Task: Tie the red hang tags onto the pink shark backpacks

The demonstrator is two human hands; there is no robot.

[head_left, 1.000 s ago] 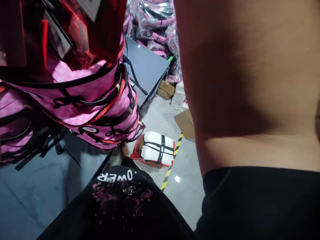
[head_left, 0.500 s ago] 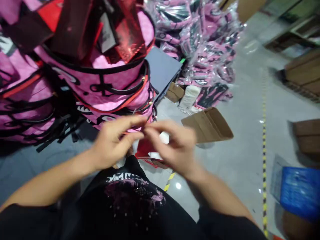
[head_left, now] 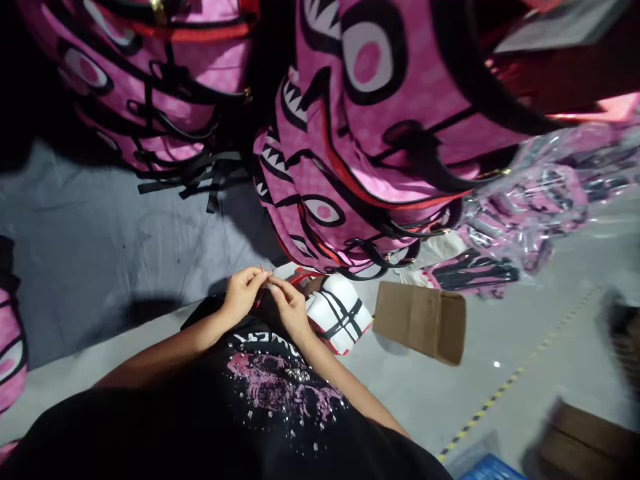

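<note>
My left hand (head_left: 243, 293) is closed in a pinch just above the black shirt (head_left: 280, 387), its fingertips close to those of my right hand (head_left: 291, 308). The right fingers are pinched too. Something thin and reddish shows between the fingertips, too small to name. Beyond both hands rises a stack of pink bags (head_left: 330, 200) with eye and teeth patterns and black handles. Right beside my right hand, lower down, lies a white bundle (head_left: 337, 312) with black straps and red edges.
Another stack of pink bags (head_left: 165, 87) stands on a grey surface (head_left: 100, 247) at upper left. An open cardboard box (head_left: 420, 320), plastic-wrapped pink goods (head_left: 530, 207) and a brown carton (head_left: 585, 440) are at the right.
The view has swung, bringing the bag stacks nearer and further right. Both hands are now smaller in view, lower and closer together, still pinching.
</note>
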